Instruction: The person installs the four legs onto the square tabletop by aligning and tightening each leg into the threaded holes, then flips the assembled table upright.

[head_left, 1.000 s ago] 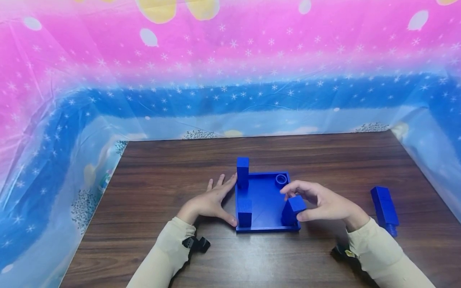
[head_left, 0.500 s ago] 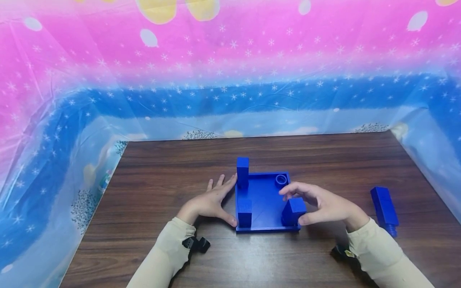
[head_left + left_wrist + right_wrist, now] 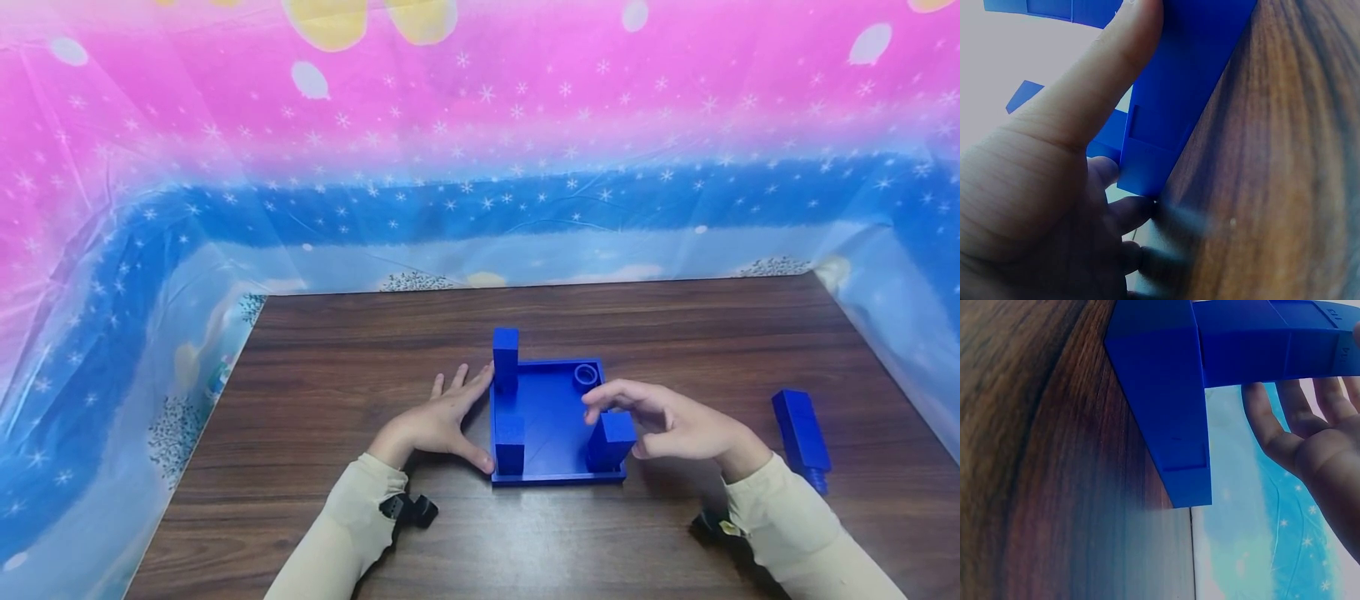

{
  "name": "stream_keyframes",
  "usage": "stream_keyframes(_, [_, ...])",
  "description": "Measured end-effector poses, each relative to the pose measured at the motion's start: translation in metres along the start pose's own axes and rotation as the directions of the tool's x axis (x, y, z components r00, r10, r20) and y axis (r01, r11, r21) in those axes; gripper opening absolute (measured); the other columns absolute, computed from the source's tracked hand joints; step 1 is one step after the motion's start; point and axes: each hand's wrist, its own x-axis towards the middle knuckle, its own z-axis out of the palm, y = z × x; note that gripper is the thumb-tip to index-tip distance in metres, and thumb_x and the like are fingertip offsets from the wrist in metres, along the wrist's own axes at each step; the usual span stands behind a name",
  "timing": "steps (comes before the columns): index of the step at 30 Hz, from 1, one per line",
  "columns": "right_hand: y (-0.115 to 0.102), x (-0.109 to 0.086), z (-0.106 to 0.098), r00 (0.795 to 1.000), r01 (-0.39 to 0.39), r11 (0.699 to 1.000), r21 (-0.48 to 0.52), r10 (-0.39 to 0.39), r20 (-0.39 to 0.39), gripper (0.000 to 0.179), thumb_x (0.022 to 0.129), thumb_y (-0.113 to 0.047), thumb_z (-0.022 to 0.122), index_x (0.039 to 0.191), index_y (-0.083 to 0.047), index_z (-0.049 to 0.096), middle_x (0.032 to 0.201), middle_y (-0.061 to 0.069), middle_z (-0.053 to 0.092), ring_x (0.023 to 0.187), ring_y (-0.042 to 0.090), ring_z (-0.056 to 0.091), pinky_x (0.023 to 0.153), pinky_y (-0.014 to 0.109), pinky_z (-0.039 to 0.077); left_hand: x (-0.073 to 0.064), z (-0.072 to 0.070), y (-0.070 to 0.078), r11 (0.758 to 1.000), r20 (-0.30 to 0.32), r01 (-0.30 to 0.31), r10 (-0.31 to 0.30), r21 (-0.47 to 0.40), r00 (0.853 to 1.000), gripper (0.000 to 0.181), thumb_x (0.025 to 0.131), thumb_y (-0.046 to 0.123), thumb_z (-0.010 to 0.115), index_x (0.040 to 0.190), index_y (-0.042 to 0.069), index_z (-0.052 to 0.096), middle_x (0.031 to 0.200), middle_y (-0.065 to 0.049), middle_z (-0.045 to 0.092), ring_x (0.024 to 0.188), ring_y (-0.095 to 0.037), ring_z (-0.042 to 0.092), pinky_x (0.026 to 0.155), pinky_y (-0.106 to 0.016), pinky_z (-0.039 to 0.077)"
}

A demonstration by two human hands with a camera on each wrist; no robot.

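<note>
A shallow blue tray (image 3: pixel 557 417) with raised edges lies on the table. Blue square posts stand upright at its corners: a back left post (image 3: pixel 506 358), a front left post (image 3: pixel 511 444) and a front right post (image 3: pixel 613 439). At the back right corner is a round blue socket (image 3: pixel 585 376). My left hand (image 3: pixel 442 421), fingers spread, rests against the tray's left side. Loosely curved, my right hand (image 3: pixel 678 425) is around the front right post, its thumb beside it and its fingers on the far side. The right wrist view partly hides those fingers behind the post (image 3: pixel 1247 353).
A loose blue post (image 3: pixel 801 433) with a threaded end lies on the brown wooden table (image 3: pixel 360 333), to the right of my right hand. A pink and blue patterned cloth (image 3: pixel 480 167) hangs behind the table and at both sides.
The front right post has turned slightly and now sits squarer to the tray. My right thumb has drawn back a little to the right. My left hand has not moved.
</note>
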Motion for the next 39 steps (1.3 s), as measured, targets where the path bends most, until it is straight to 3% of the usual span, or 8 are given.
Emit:
stream_keyframes(5, [0.0005, 0.0013, -0.0001, 1.0, 0.007, 1.0, -0.01, -0.007, -0.004, 0.073, 0.078, 0.025, 0.058, 0.148, 0.014, 0.04, 0.138, 0.01, 0.059, 0.126, 0.029, 0.054, 0.115, 0.031, 0.04, 0.0, 0.0003, -0.0004, 1.0, 0.003, 0.003, -0.003, 0.003, 1.0, 0.146, 0.07, 0.05, 0.097, 0.17, 0.016, -0.003, 0.178, -0.002, 0.0, 0.159, -0.027, -0.021, 0.124, -0.054, -0.021])
stream_keyframes(12, [0.0017, 0.0016, 0.0001, 1.0, 0.007, 1.0, 0.006, -0.007, -0.006, 0.073, 0.079, 0.025, 0.059, 0.148, 0.011, 0.042, 0.137, 0.009, 0.059, 0.126, 0.029, 0.054, 0.113, 0.031, 0.042, 0.0003, 0.0005, -0.0009, 1.0, 0.001, 0.005, -0.005, 0.005, 1.0, 0.146, 0.07, 0.05, 0.097, 0.17, 0.016, -0.003, 0.178, -0.001, 0.0, 0.159, -0.027, -0.021, 0.124, -0.054, -0.021])
stream_keyframes(16, [0.0018, 0.0013, -0.0001, 1.0, 0.005, 1.0, 0.013, -0.005, -0.007, 0.069, 0.079, 0.024, 0.059, 0.146, 0.017, 0.04, 0.138, 0.009, 0.059, 0.126, 0.03, 0.054, 0.115, 0.031, 0.041, 0.0007, 0.0005, -0.0008, 1.0, 0.002, 0.002, -0.002, 0.006, 1.0, 0.146, 0.07, 0.05, 0.097, 0.17, 0.016, -0.003, 0.178, -0.002, 0.0, 0.159, -0.027, -0.022, 0.123, -0.055, -0.021])
stream_keyframes(24, [0.0019, -0.0007, -0.0008, 1.0, -0.023, 0.999, 0.043, 0.024, -0.017, 0.066, 0.08, 0.024, 0.061, 0.142, 0.024, 0.037, 0.137, 0.008, 0.059, 0.128, 0.022, 0.054, 0.116, 0.03, 0.04, 0.0012, 0.0003, -0.0013, 1.0, 0.002, 0.002, -0.002, 0.002, 1.0, 0.146, 0.07, 0.05, 0.098, 0.17, 0.017, -0.003, 0.177, -0.001, 0.0, 0.159, -0.027, -0.022, 0.124, -0.054, -0.021])
stream_keyframes(35, [0.0019, -0.0017, -0.0002, 0.997, -0.067, 0.997, 0.035, 0.068, -0.033, 0.066, 0.083, 0.021, 0.065, 0.144, 0.017, 0.041, 0.133, 0.009, 0.058, 0.123, 0.026, 0.053, 0.109, 0.03, 0.047, -0.0006, -0.0001, 0.0006, 1.0, 0.003, 0.004, -0.004, -0.008, 1.0, 0.145, 0.07, 0.048, 0.098, 0.17, 0.016, -0.003, 0.177, -0.001, 0.0, 0.159, -0.028, -0.022, 0.123, -0.054, -0.022])
stream_keyframes(39, [0.0031, -0.0014, 0.0001, 0.998, -0.053, 0.998, 0.027, 0.054, -0.034, 0.067, 0.083, 0.021, 0.066, 0.146, 0.012, 0.044, 0.127, 0.018, 0.056, 0.122, 0.027, 0.053, 0.11, 0.029, 0.045, -0.0002, -0.0002, 0.0003, 1.0, 0.001, -0.004, 0.004, -0.006, 1.0, 0.145, 0.071, 0.048, 0.098, 0.17, 0.015, -0.002, 0.177, -0.003, 0.0, 0.159, -0.029, -0.021, 0.123, -0.055, -0.022])
